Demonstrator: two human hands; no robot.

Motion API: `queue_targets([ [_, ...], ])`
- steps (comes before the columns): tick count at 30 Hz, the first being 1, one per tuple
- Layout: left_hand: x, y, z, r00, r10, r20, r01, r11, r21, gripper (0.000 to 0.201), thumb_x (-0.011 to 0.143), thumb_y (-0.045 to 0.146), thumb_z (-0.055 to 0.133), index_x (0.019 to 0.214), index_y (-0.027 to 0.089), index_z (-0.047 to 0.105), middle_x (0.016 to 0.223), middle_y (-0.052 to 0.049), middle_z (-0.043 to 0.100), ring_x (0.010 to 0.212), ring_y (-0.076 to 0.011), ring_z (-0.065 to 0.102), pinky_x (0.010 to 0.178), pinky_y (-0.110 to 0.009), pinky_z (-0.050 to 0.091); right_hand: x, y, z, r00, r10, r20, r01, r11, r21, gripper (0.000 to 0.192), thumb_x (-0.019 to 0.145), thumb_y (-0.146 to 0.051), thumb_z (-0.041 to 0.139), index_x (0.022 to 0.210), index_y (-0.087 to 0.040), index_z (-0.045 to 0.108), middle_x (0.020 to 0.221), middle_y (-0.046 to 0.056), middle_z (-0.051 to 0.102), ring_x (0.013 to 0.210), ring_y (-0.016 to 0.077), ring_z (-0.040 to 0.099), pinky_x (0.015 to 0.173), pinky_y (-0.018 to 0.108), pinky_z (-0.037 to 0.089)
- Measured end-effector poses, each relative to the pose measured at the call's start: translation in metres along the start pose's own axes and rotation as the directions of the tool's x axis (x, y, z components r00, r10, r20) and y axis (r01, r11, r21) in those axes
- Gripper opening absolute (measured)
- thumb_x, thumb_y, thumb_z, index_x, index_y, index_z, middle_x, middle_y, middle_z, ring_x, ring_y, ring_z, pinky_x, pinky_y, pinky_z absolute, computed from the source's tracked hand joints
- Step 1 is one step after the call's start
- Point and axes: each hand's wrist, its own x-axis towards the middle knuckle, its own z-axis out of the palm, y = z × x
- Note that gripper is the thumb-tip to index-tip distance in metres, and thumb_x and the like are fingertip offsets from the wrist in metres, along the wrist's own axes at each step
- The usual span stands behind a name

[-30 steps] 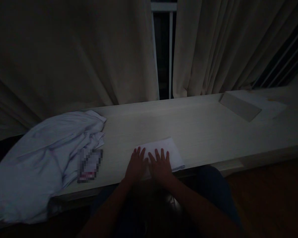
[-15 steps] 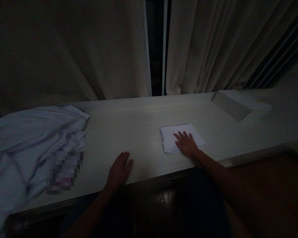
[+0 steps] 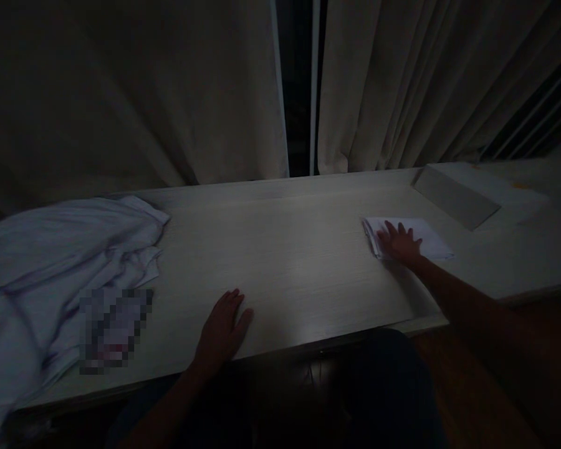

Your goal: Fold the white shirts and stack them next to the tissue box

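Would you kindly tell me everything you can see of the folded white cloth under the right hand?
The folded white cloth is a small flat rectangle of thin fabric, with layered edges showing at its left side. It lies flat on the pale wooden counter, toward the right, just in front of a grey wedge-shaped block. The right hand rests palm down on its left part, fingers spread.

Very dim, dark corners, soft detail
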Motion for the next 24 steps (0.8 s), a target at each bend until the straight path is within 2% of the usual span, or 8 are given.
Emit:
queue_targets([
  [3,0.001,-0.001,0.0,1.0,-0.003,0.012,0.003,1.0,0.012,0.055,0.091,0.054,0.044,0.129,0.016,0.056,0.146,-0.01,0.048,0.139,-0.0254,0.038,0.113,-0.047,0.036,-0.017,-0.025,0.017,0.999,0.029,-0.013,-0.029,0.999,0.013,0.075,0.091,-0.073,0.015,0.153,-0.033,0.021,0.159,0.014,0.017,0.139,0.0513,0.015,0.098,0.078,0.017],
  [5,0.001,-0.002,0.0,1.0,0.004,0.021,-0.004,1.0,0.019,0.055,0.09,0.053,0.044,0.129,0.017,0.055,0.146,-0.01,0.048,0.139,-0.0256,0.037,0.113,-0.048,0.036,-0.022,-0.028,0.026,0.999,0.024,-0.03,-0.024,1.0,0.016,0.075,0.091,-0.072,0.015,0.154,-0.031,0.02,0.16,0.014,0.015,0.14,0.0506,0.011,0.1,0.077,0.013],
  [8,0.001,-0.004,0.002,1.0,0.01,0.017,-0.01,1.0,0.023,0.054,0.09,0.053,0.045,0.13,0.018,0.054,0.146,-0.01,0.047,0.14,-0.0257,0.037,0.113,-0.048,0.035,-0.014,-0.015,0.029,1.0,-0.016,-0.019,0.017,1.0,0.018,0.073,0.092,-0.07,0.015,0.154,-0.031,0.019,0.16,0.013,0.013,0.141,0.0477,0.011,0.103,0.074,0.014],
  [11,0.002,-0.005,0.003,1.0,0.002,0.016,-0.002,1.0,0.025,0.056,0.089,0.053,0.046,0.131,0.017,0.053,0.146,-0.011,0.047,0.14,-0.0264,0.037,0.113,-0.049,0.036,0.001,0.0,0.023,0.999,-0.053,0.003,0.053,0.999,0.013,0.071,0.093,-0.069,0.017,0.153,-0.033,0.02,0.161,0.011,0.014,0.141,0.0454,0.014,0.104,0.072,0.016],
  [14,0.002,-0.004,0.002,1.0,0.003,0.025,-0.004,1.0,0.021,0.056,0.089,0.054,0.047,0.13,0.017,0.054,0.146,-0.011,0.047,0.139,-0.0274,0.037,0.113,-0.049,0.036,0.003,0.001,0.015,0.998,-0.062,-0.023,0.062,0.998,0.003,0.07,0.094,-0.068,0.019,0.153,-0.03,0.021,0.16,0.011,0.017,0.142,0.0432,0.013,0.106,0.07,0.015],
  [19,0.003,-0.004,0.002,1.0,0.009,0.013,-0.009,1.0,0.016,0.054,0.088,0.053,0.047,0.129,0.018,0.055,0.146,-0.011,0.047,0.138,-0.0289,0.039,0.111,-0.051,0.037,-0.041,-0.02,0.01,0.979,-0.02,-0.203,0.01,0.999,-0.05,0.067,0.097,-0.057,0.018,0.15,-0.017,0.026,0.157,0.017,0.022,0.143,0.0369,0.015,0.112,0.058,0.014],
  [22,0.004,-0.005,0.004,1.0,0.024,0.015,-0.024,0.999,0.026,0.054,0.089,0.053,0.047,0.129,0.018,0.054,0.146,-0.012,0.047,0.139,-0.0284,0.038,0.112,-0.05,0.036,-0.07,-0.027,0.01,0.962,0.066,-0.264,-0.076,0.997,-0.026,0.067,0.097,-0.054,0.02,0.149,-0.014,0.029,0.154,0.022,0.027,0.137,0.0386,0.027,0.109,0.055,0.021],
  [24,0.004,-0.006,0.005,1.0,0.027,0.015,-0.027,0.999,0.035,0.055,0.089,0.053,0.047,0.129,0.017,0.054,0.146,-0.013,0.047,0.139,-0.0282,0.037,0.113,-0.049,0.036,-0.079,-0.027,0.01,0.953,0.154,-0.26,-0.155,0.988,0.014,0.069,0.097,-0.055,0.02,0.15,-0.011,0.028,0.149,0.026,0.032,0.131,0.0403,0.035,0.104,0.055,0.026],
])
